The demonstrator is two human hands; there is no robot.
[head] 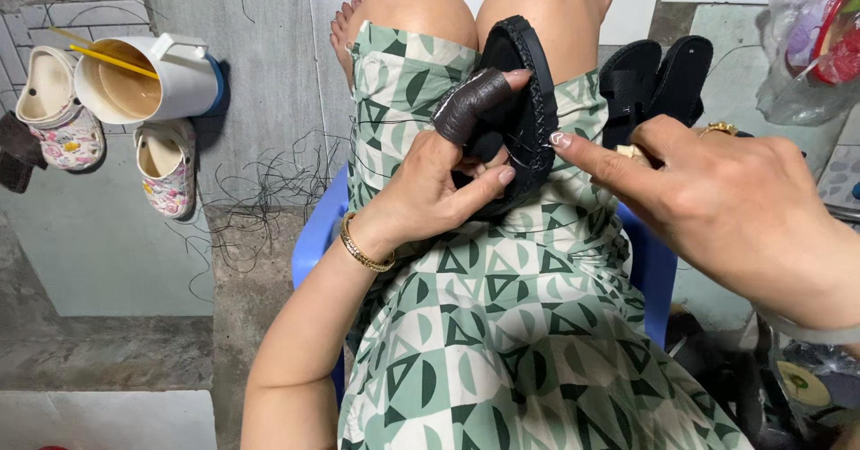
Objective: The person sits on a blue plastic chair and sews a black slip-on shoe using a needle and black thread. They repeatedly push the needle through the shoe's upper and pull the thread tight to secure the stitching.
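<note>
Two hands work on a black sandal (528, 101) that stands on its edge on the person's lap, over a green patterned dress (502, 325). The left hand (430, 190) holds the sandal from the near left side, with its fingers (488, 184) curled shut around the edge. A dark brown leather cover (470, 102) sits on one finger of this hand. A gold bracelet (363, 248) is on the left wrist.

The right hand (717, 199) comes in from the right. Its first finger points at the sandal and just touches the rim. The other fingers are bent, and they may be holding something small and pale, but it is hard to see.

Two more black sandals (654, 78) lie just right of the lap. The person sits on a blue chair (313, 235). Far left on the floor are a white jug (148, 78) and two flowery clogs (166, 168). Loose black threads (278, 190) lie near the chair.
</note>
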